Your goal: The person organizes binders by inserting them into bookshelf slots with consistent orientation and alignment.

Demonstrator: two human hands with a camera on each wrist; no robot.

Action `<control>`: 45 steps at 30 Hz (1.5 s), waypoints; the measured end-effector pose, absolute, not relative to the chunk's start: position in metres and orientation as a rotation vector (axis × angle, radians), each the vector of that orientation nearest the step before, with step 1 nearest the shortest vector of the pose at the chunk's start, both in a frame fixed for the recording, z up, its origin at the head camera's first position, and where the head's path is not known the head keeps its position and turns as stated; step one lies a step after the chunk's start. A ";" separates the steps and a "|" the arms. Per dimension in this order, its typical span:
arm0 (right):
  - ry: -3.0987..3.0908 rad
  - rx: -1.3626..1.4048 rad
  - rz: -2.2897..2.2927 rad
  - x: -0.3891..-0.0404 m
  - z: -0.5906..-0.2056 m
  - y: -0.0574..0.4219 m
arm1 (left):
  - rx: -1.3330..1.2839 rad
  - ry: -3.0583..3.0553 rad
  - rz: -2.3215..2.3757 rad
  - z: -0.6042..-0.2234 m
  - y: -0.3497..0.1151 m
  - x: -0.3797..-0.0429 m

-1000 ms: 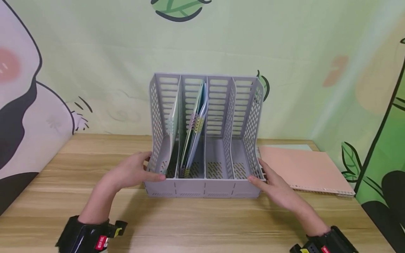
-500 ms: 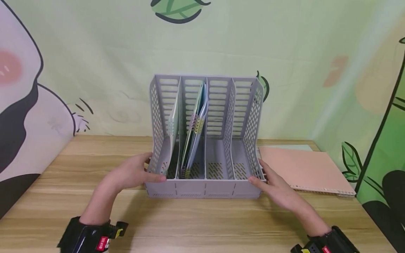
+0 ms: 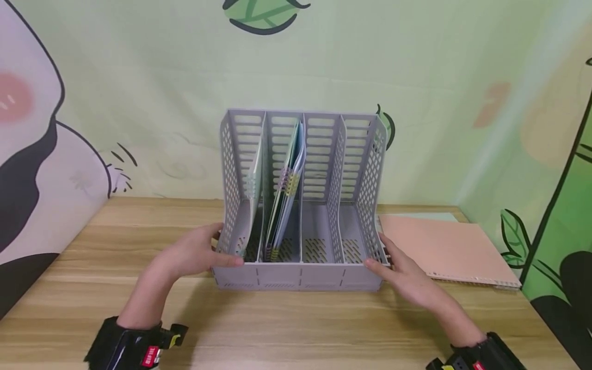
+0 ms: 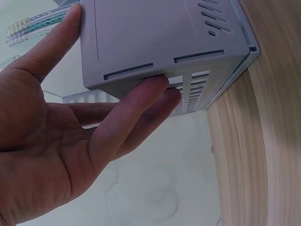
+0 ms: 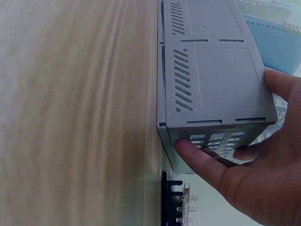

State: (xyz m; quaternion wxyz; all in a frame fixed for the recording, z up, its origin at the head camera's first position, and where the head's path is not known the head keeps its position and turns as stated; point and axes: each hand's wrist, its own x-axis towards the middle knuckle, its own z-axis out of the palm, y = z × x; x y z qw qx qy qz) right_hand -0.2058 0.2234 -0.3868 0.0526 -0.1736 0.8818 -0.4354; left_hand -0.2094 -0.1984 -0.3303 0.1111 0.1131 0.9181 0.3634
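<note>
A grey-lilac desk file organizer [image 3: 279, 277] with slotted walls and upright dividers stands on the table. My left hand [image 3: 196, 251] grips its left front corner, the thumb on the front rim. In the left wrist view, the other fingers [image 4: 136, 106] lie along the organizer's perforated side. At the opposite front corner, my right hand [image 3: 409, 275] holds it the same way, with the right fingers [image 5: 202, 162] against that side wall. A pale notebook [image 3: 254, 180] leans in the leftmost compartment. Spiral notebooks [image 3: 293, 177] with purple and yellow rings lean together in the second compartment.
On the wooden table [image 3: 296, 329], right of the organizer, a pink spiral notebook [image 3: 444, 246] lies flat over a pale green one [image 3: 439, 215]. A printed cloth backdrop [image 3: 176, 103] hangs close behind the organizer.
</note>
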 end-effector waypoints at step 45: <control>2.789 -0.412 -1.348 -0.210 -0.382 0.232 | 0.326 2.733 1.030 -0.330 -0.198 -0.209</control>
